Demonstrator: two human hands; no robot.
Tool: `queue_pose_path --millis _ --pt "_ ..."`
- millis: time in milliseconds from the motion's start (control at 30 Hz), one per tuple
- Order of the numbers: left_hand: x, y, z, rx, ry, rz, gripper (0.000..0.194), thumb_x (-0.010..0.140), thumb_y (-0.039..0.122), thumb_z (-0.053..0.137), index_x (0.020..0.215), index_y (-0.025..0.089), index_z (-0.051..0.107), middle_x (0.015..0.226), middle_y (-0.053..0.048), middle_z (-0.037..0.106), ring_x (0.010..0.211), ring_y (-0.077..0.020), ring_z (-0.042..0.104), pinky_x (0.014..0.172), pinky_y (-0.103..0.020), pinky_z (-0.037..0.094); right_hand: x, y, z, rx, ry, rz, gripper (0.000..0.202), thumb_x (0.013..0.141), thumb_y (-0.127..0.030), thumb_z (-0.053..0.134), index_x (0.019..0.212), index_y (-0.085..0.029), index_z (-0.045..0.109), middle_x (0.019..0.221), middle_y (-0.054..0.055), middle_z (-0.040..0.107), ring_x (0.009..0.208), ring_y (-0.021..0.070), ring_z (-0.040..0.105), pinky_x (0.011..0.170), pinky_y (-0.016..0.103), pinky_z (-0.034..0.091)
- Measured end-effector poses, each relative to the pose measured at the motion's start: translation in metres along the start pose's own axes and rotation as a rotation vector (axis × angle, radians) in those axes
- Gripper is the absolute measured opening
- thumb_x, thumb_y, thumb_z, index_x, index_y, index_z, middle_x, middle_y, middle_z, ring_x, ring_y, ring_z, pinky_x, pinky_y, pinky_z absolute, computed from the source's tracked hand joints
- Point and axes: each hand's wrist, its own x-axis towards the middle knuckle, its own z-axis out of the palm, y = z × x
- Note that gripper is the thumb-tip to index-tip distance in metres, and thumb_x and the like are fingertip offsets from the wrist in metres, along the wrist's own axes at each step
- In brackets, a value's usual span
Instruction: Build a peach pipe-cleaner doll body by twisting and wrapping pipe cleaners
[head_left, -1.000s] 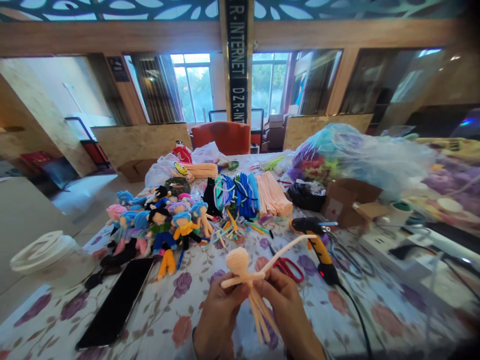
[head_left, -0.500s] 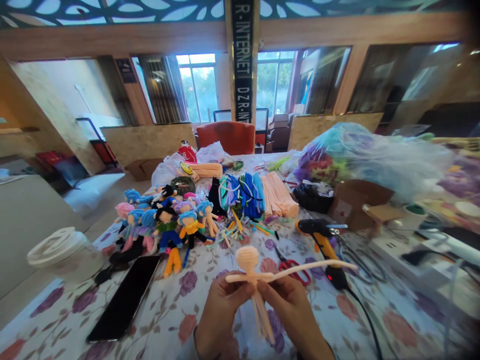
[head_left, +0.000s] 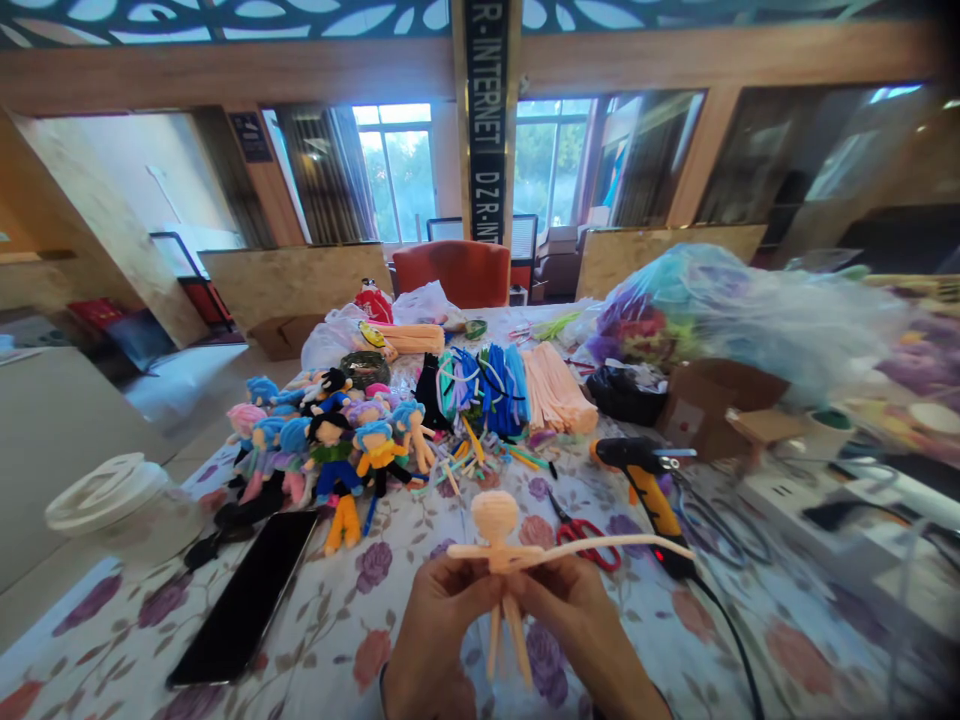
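A small, peach-coloured, fuzzy doll figure with a round wound head (head_left: pixel 495 517) stood upright between the two hands, raised in front of the white tablecloth printed with purple and coral flowers (head_left: pixel 322 630). The bare left hand (head_left: pixel 435 615) gripped the figure's body from one side, its thumb pressed just below the outstretched arms. The bare right hand (head_left: pixel 574 610) pinched the body from the other side, thumb near thumb (the fingertips behind the figure were hidden). Two thin legs hung down between the hands.

A long, pale peach, fuzzy strand (head_left: pixel 622 541) ran from the figure's chest out to the right, its loose part crossing in view over the red-handled scissors (head_left: pixel 581 523) and the yellow-and-black glue gun (head_left: pixel 656 500), which lay on the cloth beyond the right hand.

To the left lay a black, flat, rectangular phone (head_left: pixel 244 600). Behind it sat a heap of small, many-coloured fuzzy dolls (head_left: pixel 322 435), and farther back, side by side, a bundle of blue fuzzy stems (head_left: pixel 491 390) and a bundle of peach fuzzy stems (head_left: pixel 559 390).
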Motion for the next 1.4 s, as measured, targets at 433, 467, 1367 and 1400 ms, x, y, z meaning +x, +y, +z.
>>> queue_pose_path --millis 433,467,1367,1400 --pt "-0.009 0.007 0.002 -0.024 -0.024 -0.098 0.013 0.055 0.024 0.079 0.062 0.014 0.073 0.062 -0.004 0.068 0.057 -0.0144 0.056 0.059 -0.025 0.046 -0.007 -0.019 0.003 -0.033 -0.035 0.082 0.015 0.068 -0.028 0.070 0.070 -0.013 0.070 0.059 0.001 0.064 0.056 0.0138 0.056 0.056 0.023 0.043" --pt "-0.010 0.008 0.004 -0.026 0.006 -0.100 0.015 0.054 0.023 0.080 0.064 0.014 0.073 0.061 -0.004 0.067 0.057 -0.0142 0.056 0.060 -0.025 0.046 -0.008 -0.020 0.004 -0.043 -0.036 0.086 0.014 0.068 -0.027 0.070 0.070 -0.013 0.069 0.061 0.001 0.064 0.057 0.0139 0.057 0.057 0.023 0.043" --pt "-0.017 -0.001 0.021 -0.100 0.066 -0.039 0.023 0.058 0.020 0.078 0.080 0.016 0.074 0.076 -0.008 0.074 0.076 -0.0236 0.066 0.073 -0.032 0.049 -0.011 -0.013 -0.002 -0.201 0.094 -0.139 0.021 0.077 -0.034 0.064 0.068 -0.015 0.065 0.063 0.001 0.061 0.062 0.0152 0.056 0.057 0.023 0.043" --pt "-0.017 -0.001 0.021 -0.088 0.053 -0.041 0.023 0.058 0.020 0.078 0.080 0.016 0.074 0.076 -0.008 0.074 0.076 -0.0232 0.066 0.074 -0.032 0.049 -0.011 -0.013 -0.002 -0.226 0.100 -0.154 0.019 0.078 -0.032 0.062 0.069 -0.015 0.065 0.065 0.001 0.061 0.063 0.0153 0.055 0.058 0.023 0.043"
